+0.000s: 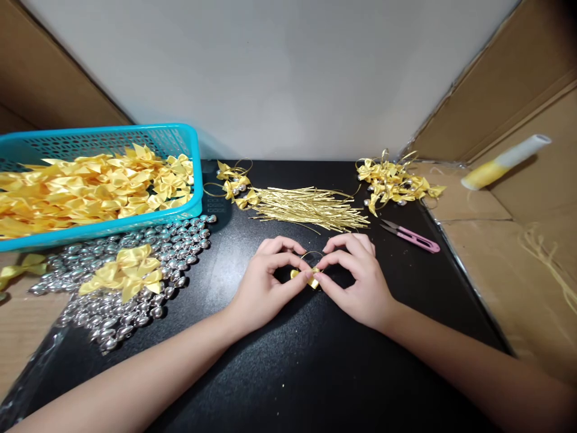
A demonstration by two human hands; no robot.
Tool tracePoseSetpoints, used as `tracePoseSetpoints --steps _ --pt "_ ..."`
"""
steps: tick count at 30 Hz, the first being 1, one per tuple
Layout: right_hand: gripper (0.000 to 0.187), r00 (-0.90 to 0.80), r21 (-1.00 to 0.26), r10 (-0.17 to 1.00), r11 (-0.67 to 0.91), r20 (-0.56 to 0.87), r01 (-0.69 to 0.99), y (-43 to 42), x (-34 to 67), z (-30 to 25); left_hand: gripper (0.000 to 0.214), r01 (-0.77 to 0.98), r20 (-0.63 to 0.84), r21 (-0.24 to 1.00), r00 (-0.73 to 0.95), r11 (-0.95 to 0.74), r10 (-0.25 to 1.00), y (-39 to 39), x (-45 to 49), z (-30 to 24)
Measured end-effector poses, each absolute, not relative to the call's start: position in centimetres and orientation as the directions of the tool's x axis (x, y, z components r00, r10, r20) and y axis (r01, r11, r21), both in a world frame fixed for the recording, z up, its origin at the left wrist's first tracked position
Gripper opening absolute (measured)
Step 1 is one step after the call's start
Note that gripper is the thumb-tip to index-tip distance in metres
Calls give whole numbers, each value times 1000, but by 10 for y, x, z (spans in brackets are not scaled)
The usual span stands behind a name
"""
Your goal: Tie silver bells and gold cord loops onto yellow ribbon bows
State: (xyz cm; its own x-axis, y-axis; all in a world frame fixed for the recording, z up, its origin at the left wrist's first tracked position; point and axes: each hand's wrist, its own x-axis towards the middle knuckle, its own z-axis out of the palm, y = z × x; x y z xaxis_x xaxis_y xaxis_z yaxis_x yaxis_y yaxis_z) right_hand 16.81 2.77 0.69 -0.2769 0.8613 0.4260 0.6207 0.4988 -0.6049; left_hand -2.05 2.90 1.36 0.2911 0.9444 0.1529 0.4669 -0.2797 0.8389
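The small yellow bow (314, 282) is right between the fingertips, just over the black table (279, 361). The left hand (268, 273) has its thumb and first finger pinching the bow's left side, and the right hand (358, 276) has its thumb and first finger pinching the right side, by a thin gold string (311, 253). That string makes a round loop just past the pinching tips. The other fingers are bent, and I can't tell if they touch the string. The bow looks very light and soft, and its shiny cloth may be slippery, so it could squash or twist if squeezed hard. The string looks thin and bendy, but a bit springy. The best place to hold seems to be the bow's tight middle, with the tips only, since the floppy ends would likely slide and crease. Just past the fingers lies a heap of gold strips (311, 207). Pink snippers (417, 239) lie beyond the right hand's fingers, out to the right. To the left of the left fingers are silver beads (112, 325) with loose bows (130, 273) on top. Farther out that way is a blue basket (197, 174) full of bows. Far past the right fingers is a pile of looped bows (396, 183).
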Motion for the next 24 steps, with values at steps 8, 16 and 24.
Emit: tracePoseSetpoints --steps 8,16,24 --pt "5 -314 -624 860 509 403 593 29 169 7 9 478 152 829 308 -291 939 28 -23 11" --pt "4 -321 -650 868 496 378 576 30 169 8 8 483 152 825 313 -295 937 29 -22 11" --pt "6 -295 -641 857 512 422 572 29 170 8 9 466 149 840 293 -278 944 29 -22 11"
